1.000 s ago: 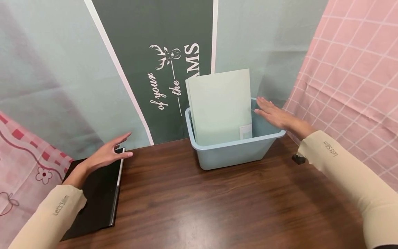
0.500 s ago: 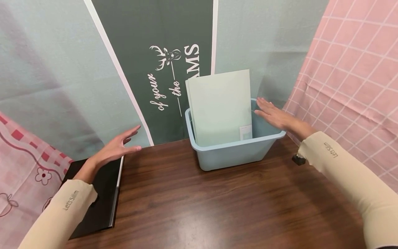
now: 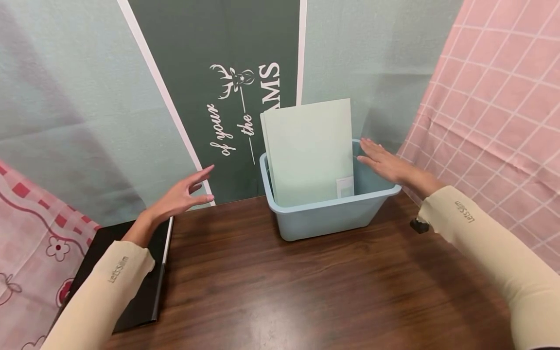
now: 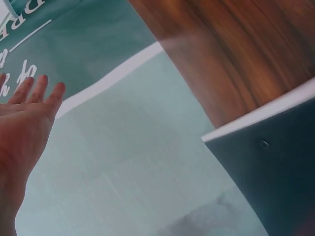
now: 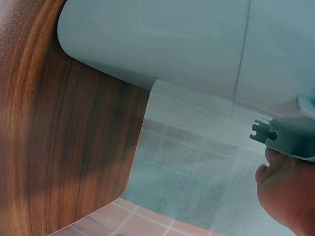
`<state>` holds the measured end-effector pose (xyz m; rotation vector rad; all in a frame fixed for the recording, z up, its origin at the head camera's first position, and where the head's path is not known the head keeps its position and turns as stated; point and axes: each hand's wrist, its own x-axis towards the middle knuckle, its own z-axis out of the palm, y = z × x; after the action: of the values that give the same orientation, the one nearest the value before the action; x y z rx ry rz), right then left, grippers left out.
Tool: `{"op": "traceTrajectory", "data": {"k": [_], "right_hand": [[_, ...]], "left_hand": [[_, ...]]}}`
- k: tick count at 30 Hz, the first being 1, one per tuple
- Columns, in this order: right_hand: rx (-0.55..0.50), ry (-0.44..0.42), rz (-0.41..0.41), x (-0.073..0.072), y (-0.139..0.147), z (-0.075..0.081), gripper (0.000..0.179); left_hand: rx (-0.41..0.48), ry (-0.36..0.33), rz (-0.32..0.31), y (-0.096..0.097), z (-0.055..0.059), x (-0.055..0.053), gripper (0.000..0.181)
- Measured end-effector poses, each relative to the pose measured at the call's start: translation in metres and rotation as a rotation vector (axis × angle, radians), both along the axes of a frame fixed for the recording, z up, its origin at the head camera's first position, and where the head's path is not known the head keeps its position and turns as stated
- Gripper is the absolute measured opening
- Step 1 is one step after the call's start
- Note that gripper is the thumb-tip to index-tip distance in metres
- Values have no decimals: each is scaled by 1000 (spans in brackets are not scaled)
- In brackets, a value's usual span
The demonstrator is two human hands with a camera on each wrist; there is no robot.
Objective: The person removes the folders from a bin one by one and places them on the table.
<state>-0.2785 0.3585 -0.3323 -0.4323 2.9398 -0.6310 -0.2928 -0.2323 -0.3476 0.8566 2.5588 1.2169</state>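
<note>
My left hand (image 3: 181, 194) hovers with fingers extended and thumb apart, holding nothing, just beyond a black flat folder (image 3: 137, 287) with a white strip along its edge. In the left wrist view, that hand (image 4: 24, 137) shows at the left, with the folder (image 4: 275, 162) lower right. A light-blue plastic bin (image 3: 330, 221) stands on the table, several pale green sheets or folders (image 3: 310, 150) upright inside it, the front one bearing a small white label. My right hand (image 3: 385, 163) rests at the bin's right rim, fingers straight. In the right wrist view, it (image 5: 290, 191) meets the rim's underside.
The brown wood-grain table (image 3: 245, 282) reaches back to a grey-green cloth wall (image 3: 372, 48) with a dark printed band (image 3: 232, 29). Pink checked cloth (image 3: 503, 87) hangs at the right and pink floral cloth (image 3: 39, 209) at the left. A small black object (image 3: 419, 225) shows below the right sleeve cuff.
My left hand has moved right and away from me, from over the black folder toward the bin. The right hand, bin and green sheets have stayed in place.
</note>
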Motion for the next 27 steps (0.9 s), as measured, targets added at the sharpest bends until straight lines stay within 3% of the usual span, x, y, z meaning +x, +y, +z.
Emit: {"op": "traceTrajectory", "data": {"k": [18, 27], "right_hand": [[16, 14, 4, -2, -2, 0, 81], [14, 0, 1, 0, -2, -1, 81]], "left_hand": [[82, -8, -39, 38, 10, -16, 81], [192, -39, -46, 57, 15, -25, 79]]}}
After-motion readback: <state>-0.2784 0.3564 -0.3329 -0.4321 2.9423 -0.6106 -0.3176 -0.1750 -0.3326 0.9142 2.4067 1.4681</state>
